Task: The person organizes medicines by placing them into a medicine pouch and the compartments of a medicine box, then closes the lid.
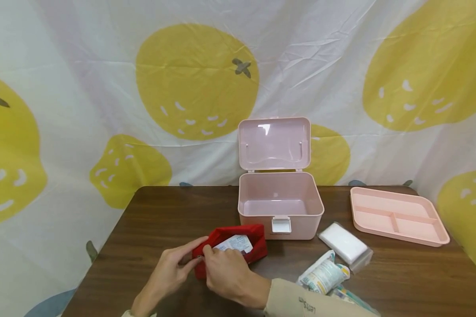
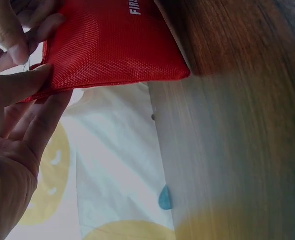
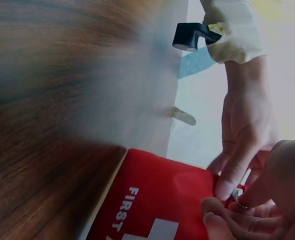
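Observation:
A red first-aid pouch (image 1: 258,254) stands open-topped on the table in front of the pink box, with a printed white packet (image 1: 239,243) inside. My left hand (image 1: 168,268) pinches the pouch's left top corner between thumb and fingers, as the left wrist view also shows. At that same corner, my right hand (image 1: 228,274) pinches the small metal zipper pull (image 3: 241,203). White "FIRST" lettering (image 3: 126,209) shows on the pouch's front in the right wrist view. My right hand hides part of the pouch's front in the head view.
Behind the pouch stands a pink box (image 1: 281,226) with its lid (image 1: 274,143) raised. A divided pink tray (image 1: 396,211) lies at the right. Nearer are a wrapped white pack (image 1: 345,242) and a wrapped roll (image 1: 325,276), with another packet (image 1: 351,297) partly behind my right sleeve.

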### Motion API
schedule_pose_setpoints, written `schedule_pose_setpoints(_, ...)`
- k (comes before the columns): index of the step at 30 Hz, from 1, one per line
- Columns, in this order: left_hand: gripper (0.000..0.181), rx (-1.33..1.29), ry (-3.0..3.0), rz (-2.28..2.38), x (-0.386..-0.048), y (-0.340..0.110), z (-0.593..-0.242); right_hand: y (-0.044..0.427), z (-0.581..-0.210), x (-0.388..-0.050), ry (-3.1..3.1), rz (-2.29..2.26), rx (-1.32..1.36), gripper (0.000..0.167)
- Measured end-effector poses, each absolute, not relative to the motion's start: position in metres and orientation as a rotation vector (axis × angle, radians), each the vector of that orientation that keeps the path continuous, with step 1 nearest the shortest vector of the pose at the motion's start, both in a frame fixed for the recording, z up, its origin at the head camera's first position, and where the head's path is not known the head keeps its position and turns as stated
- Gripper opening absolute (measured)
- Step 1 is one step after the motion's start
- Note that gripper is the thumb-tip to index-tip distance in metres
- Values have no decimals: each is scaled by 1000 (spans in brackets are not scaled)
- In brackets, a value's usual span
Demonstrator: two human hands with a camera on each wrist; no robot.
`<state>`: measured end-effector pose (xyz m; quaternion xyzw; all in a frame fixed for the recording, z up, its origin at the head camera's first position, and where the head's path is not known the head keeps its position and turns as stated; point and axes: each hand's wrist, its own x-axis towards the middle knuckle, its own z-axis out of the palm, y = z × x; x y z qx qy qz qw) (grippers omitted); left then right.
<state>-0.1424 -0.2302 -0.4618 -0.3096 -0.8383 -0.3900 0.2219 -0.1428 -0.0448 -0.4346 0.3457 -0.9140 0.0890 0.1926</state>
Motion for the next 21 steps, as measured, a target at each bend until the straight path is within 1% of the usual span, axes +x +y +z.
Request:
schedule_pose_setpoints(11, 50, -884, -2297, -1084, -145, -230, -466, -26, -433, -152, -2535, 231, 923, 21)
schedule_pose_setpoints(21, 46, -916, -2308, -1202, -145, -227, -460, -15, -430, -153, -2572, 236, 879, 18)
